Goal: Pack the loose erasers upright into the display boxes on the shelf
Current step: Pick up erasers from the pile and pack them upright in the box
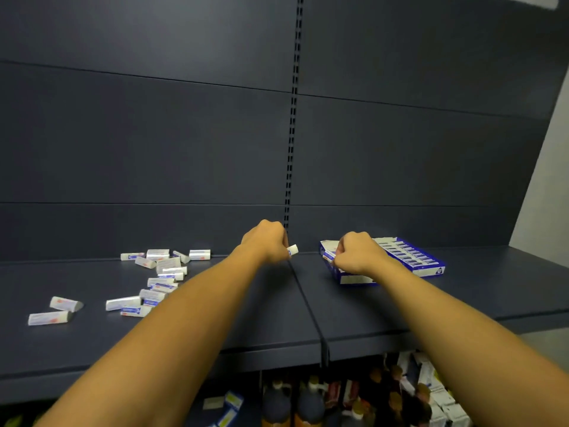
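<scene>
The left hand (267, 241) is gripping one eraser (292, 249) in curled fingers; its long axis is lying roughly level, its white end protruding rightward from the fist, above the seam of the shelf (215, 318). The right hand (357, 252) is pinching another eraser (328, 256) at the left end of the display box (431, 266), its orientation being unclear. The box is resting on the right shelf section, far side, holding a row of upright erasers. The loose erasers (160, 272) are lying flat, scattered at the left. A dark panelled back wall (154, 134) is rising behind; stocked bottles (308, 402) are showing on the level below.
</scene>
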A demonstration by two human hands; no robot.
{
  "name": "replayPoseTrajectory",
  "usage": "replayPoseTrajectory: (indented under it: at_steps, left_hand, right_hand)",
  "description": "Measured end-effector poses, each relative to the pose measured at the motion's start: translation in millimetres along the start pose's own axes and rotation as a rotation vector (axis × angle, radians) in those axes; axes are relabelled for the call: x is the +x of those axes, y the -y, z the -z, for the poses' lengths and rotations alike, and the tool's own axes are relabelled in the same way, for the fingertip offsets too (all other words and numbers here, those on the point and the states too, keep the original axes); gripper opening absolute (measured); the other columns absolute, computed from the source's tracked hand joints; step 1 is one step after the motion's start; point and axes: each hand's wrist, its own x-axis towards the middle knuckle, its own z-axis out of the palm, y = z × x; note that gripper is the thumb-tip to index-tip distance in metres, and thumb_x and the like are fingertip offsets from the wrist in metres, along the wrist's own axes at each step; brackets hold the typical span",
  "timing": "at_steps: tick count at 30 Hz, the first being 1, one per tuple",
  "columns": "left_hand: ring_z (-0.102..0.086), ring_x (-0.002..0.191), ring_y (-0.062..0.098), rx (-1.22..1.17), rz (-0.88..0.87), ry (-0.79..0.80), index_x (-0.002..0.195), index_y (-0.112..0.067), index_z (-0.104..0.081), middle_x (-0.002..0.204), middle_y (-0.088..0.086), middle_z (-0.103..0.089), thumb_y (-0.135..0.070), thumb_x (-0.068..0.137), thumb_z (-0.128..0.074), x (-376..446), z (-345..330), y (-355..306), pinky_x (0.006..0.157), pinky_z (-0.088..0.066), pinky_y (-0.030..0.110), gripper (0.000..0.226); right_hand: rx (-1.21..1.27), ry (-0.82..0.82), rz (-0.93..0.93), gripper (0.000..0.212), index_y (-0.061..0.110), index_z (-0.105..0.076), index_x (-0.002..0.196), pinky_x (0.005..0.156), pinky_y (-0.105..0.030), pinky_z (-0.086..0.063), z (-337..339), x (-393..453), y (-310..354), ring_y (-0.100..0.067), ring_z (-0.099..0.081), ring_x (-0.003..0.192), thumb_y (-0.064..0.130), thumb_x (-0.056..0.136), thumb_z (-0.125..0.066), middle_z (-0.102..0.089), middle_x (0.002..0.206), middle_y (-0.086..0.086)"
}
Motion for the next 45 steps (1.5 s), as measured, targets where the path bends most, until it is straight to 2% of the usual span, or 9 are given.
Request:
replayPoseTrajectory:
  at_steps: [9,15,19,24,29,34,39,42,45]
  left_hand:
    - [-0.068,0.085,0.024,-0.076,0.002,0.02,0.087,-0.021,-0.073,0.092,0.002,-0.068,-0.027,0.08,-0.08,44.0,-21.2,-26.2,0.082,-0.06,0.042,0.011]
    - [-0.067,0.086,0.021,-0.115,-0.051,0.021,0.089,-0.019,-0.074,0.093,0.001,-0.069,-0.029,0.082,-0.079,92.3,-32.4,-45.0,0.083,-0.06,0.042,0.014]
    - [-0.067,0.087,0.015,-0.177,-0.065,0.042,0.084,-0.02,-0.072,0.088,-0.002,-0.071,-0.029,0.081,-0.081,123.4,-47.2,-54.4,0.083,-0.059,0.037,0.013]
    - [-0.067,0.088,0.012,-0.281,-0.032,0.06,0.088,-0.018,-0.073,0.09,-0.002,-0.072,-0.025,0.08,-0.083,143.1,-63.7,-64.0,0.077,-0.055,0.028,0.014]
    - [-0.068,0.089,0.012,-0.395,0.041,0.033,0.089,-0.016,-0.074,0.089,-0.001,-0.074,-0.022,0.079,-0.083,155.4,-76.6,-75.4,0.08,-0.057,0.029,0.015]
    - [-0.067,0.082,0.007,-0.526,0.094,-0.03,0.091,-0.016,-0.073,0.084,-0.003,-0.075,-0.024,0.08,-0.082,157.2,-92.5,-87.6,0.067,-0.05,0.021,0.016]
    - [-0.074,0.091,0.015,-0.713,0.158,-0.061,0.088,-0.017,-0.071,0.078,-0.002,-0.077,-0.025,0.077,-0.085,151.3,-115.8,-77.8,0.084,-0.057,0.035,0.02]
    - [-0.074,0.088,0.022,-0.839,0.164,-0.119,0.087,-0.013,-0.07,0.081,0.008,-0.076,-0.021,0.077,-0.086,144.3,-125.6,-64.4,0.09,-0.058,0.042,0.02]
    - [-0.069,0.074,0.015,-1.008,0.145,-0.215,0.096,-0.007,-0.069,0.076,0.008,-0.071,-0.008,0.081,-0.082,134.6,-127.9,-58.7,0.078,-0.053,0.029,0.019]
  right_hand:
    - [0.031,0.005,0.006,0.025,0.005,-0.071,0.096,0.079,-0.047,-0.06,0.7,39.5,-42.2,-0.028,-0.069,0.087,0.018,0.078,-0.06,-0.072,0.093,-0.012]
    - [0.086,-0.03,-0.028,0.015,0.008,-0.072,0.09,0.081,-0.043,-0.061,3.4,80.3,-61.8,-0.025,-0.069,0.086,0.017,0.083,-0.063,-0.072,0.09,-0.009]
    - [0.177,-0.055,-0.05,0.011,0.006,-0.071,0.086,0.083,-0.044,-0.06,-5.0,110.2,-74.6,-0.025,-0.07,0.087,0.016,0.083,-0.066,-0.073,0.089,-0.009]
    - [0.216,-0.031,-0.016,0.012,0.007,-0.07,0.089,0.084,-0.044,-0.06,-20.1,137.4,-84.5,-0.026,-0.069,0.086,0.019,0.085,-0.07,-0.072,0.089,-0.01]
    - [0.253,-0.04,0.038,0.01,0.01,-0.069,0.088,0.079,-0.039,-0.06,-21.3,163.3,-106.8,-0.021,-0.068,0.082,0.019,0.084,-0.071,-0.071,0.087,-0.007]
    - [0.324,-0.031,0.1,0.008,0.016,-0.068,0.087,0.07,-0.032,-0.056,-24.0,177.7,-125.7,-0.013,-0.065,0.08,0.022,0.084,-0.073,-0.07,0.085,0.001]
    - [0.451,-0.027,0.124,0.012,0.019,-0.069,0.091,0.065,-0.026,-0.051,-30.0,179.4,-138.1,-0.009,-0.065,0.078,0.025,0.085,-0.076,-0.066,0.077,0.007]
    - [0.568,-0.02,0.119,0.013,0.018,-0.069,0.094,0.06,-0.022,-0.047,-33.8,176.0,-140.7,-0.007,-0.065,0.074,0.026,0.086,-0.077,-0.067,0.079,0.008]
    - [0.633,-0.032,0.12,0.016,0.019,-0.068,0.096,0.057,-0.019,-0.045,-41.4,171.7,-141.1,-0.006,-0.066,0.075,0.028,0.086,-0.077,-0.07,0.086,0.008]
